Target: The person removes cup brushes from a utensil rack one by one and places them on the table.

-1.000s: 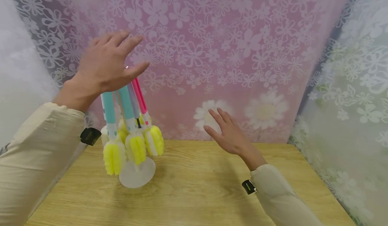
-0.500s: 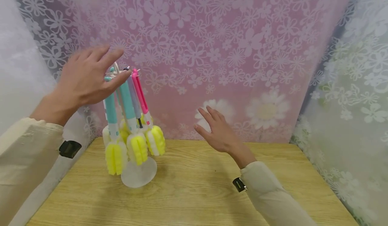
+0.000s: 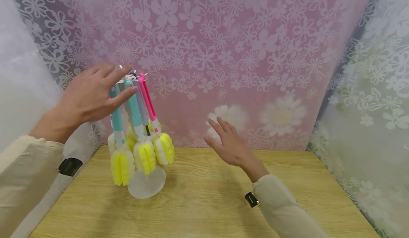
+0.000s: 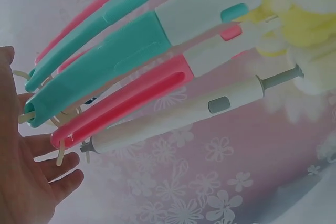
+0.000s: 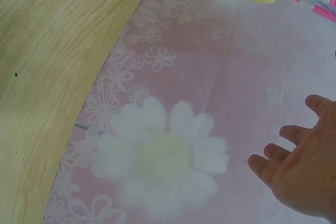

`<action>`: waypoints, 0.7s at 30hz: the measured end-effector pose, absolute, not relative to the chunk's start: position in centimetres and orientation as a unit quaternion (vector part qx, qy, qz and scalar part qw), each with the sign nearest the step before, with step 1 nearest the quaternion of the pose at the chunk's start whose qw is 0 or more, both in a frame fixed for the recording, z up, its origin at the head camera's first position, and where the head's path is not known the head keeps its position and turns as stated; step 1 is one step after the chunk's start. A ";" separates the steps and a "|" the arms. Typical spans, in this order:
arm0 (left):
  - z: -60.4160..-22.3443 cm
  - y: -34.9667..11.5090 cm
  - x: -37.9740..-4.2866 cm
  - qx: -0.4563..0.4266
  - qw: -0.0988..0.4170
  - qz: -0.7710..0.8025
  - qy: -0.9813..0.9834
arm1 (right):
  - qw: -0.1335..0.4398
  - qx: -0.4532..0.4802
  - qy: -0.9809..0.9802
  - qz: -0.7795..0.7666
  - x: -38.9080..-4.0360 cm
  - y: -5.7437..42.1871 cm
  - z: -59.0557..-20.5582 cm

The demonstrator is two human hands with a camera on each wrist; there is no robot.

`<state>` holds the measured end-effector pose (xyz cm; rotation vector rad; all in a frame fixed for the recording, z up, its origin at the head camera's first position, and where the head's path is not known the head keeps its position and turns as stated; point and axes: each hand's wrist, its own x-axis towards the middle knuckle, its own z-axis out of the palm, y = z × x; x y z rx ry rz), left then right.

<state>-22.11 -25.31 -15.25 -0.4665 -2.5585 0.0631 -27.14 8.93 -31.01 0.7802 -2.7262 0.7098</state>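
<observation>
Several sponge bottle brushes hang by their handles from the hooks of a white stand [image 3: 147, 188] at the left of the table. Their yellow-and-white sponge heads [image 3: 145, 156] point down. In the head view, a turquoise handle [image 3: 134, 106] and a pink handle [image 3: 147, 98] show. My left hand [image 3: 96, 92] is beside the top of the stand, fingers extended, overlapping a turquoise handle. The left wrist view has its fingers near the hooks and handle ends, including a white handle [image 4: 184, 111]. Off to the right, my right hand [image 3: 231, 145] hovers over the table with spread fingers, holding nothing.
The wood-grain table [image 3: 204, 202] meets a pink floral backdrop [image 3: 204, 53] at its rear edge. White floral sheets hang along both sides, with the right sheet [image 3: 380, 124] close to the table edge. Each wrist wears a small black device [image 3: 71, 166].
My left hand has come down and to the left, revealing the handle tops and hooks. My right hand has drifted slightly left. The brushes hang almost as before.
</observation>
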 end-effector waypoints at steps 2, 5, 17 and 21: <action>-15.4 -25.4 -22.1 -0.177 0.269 0.021 -0.947 | 0.108 0.263 -0.927 0.242 -27.1 9.0 -31.2; -15.6 -25.6 -22.2 -0.187 0.277 0.016 -0.942 | 0.105 0.264 -0.927 0.243 -27.0 9.0 -31.5; -16.5 -26.0 -22.1 -0.201 0.293 -0.016 -0.935 | 0.107 0.265 -0.923 0.256 -27.1 8.6 -32.2; -16.7 -25.6 -22.2 -0.199 0.301 -0.027 -0.932 | 0.108 0.265 -0.921 0.263 -27.2 8.4 -32.3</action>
